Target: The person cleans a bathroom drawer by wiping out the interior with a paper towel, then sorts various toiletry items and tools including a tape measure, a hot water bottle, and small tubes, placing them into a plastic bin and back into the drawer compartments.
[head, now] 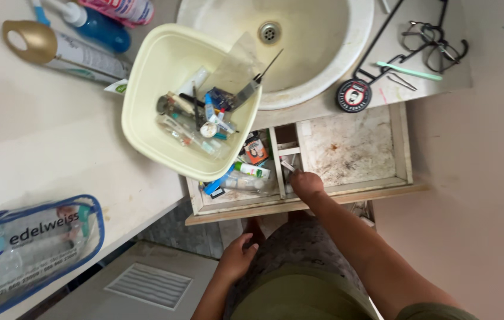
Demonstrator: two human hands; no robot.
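My right hand (306, 184) reaches into the narrow middle compartment of an open wooden drawer (403, 148), fingers closed around small items I cannot make out. My left hand (237, 258) hangs below the drawer by my knee, fingers loosely curled and holding nothing. A cream plastic tub (145, 89) sits on the counter edge above the drawer, filled with several toothbrushes, tubes and small tools. The drawer's left compartment holds bottles and small packets (246, 172). Its right compartment (350, 145) is bare and stained.
A white sink (323, 59) lies beyond the drawer. A round black tin (354, 95), glasses (435, 44) and a mint-green stick (409, 71) rest beside it. Spray bottles (80, 53) stand at far left. A blue-edged clear pouch (27, 249) lies near left. A floor vent (148, 285) is below.
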